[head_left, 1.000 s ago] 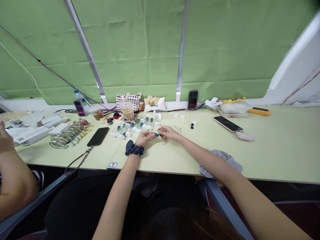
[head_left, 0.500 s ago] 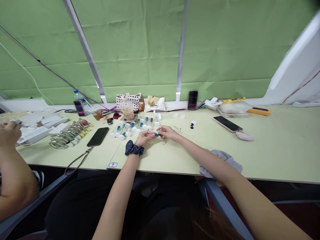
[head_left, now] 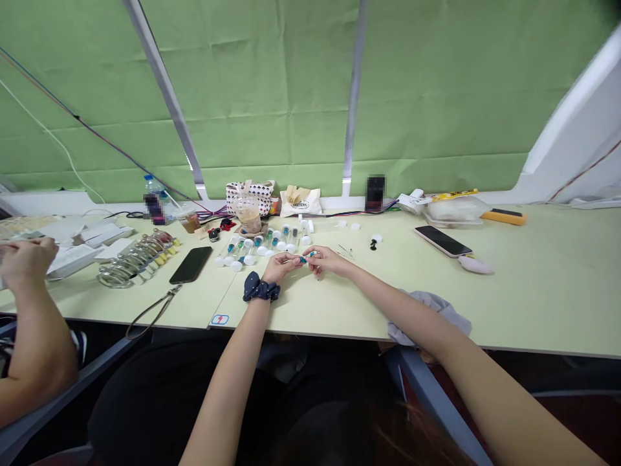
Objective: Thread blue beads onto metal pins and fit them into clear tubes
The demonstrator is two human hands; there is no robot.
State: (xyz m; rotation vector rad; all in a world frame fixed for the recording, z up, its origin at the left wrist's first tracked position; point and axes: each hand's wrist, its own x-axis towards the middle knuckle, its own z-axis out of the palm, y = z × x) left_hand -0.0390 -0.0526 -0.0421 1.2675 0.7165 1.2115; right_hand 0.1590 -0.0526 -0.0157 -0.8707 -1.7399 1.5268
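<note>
My left hand (head_left: pixel 281 266), with a dark dotted scrunchie (head_left: pixel 261 287) round its wrist, pinches a small teal-blue piece (head_left: pixel 303 259) between thumb and fingertips. From the other side my right hand (head_left: pixel 324 260) has its fingertips closed at the same piece, which is too small to name. Just beyond my hands lie several small clear vials (head_left: pixel 259 245) with white caps, some holding blue or green bits. To the right of my right hand are a few thin, needle-like sticks (head_left: pixel 345 251). A black bit (head_left: pixel 373 244) lies beside a white cap farther right.
Phones lie left (head_left: pixel 191 265) and right (head_left: pixel 442 241). A co-worker's hand (head_left: pixel 30 262) is at far left, near a row of glass loops (head_left: pixel 138 260). A drink cup (head_left: pixel 250 218) stands behind the vials; a grey cloth (head_left: pixel 436 312) lies under my right forearm.
My fingers have shifted slightly around the blue piece, the right fingertips turning a little. The co-worker's hand at far left has moved to the right. The rest looks unchanged.
</note>
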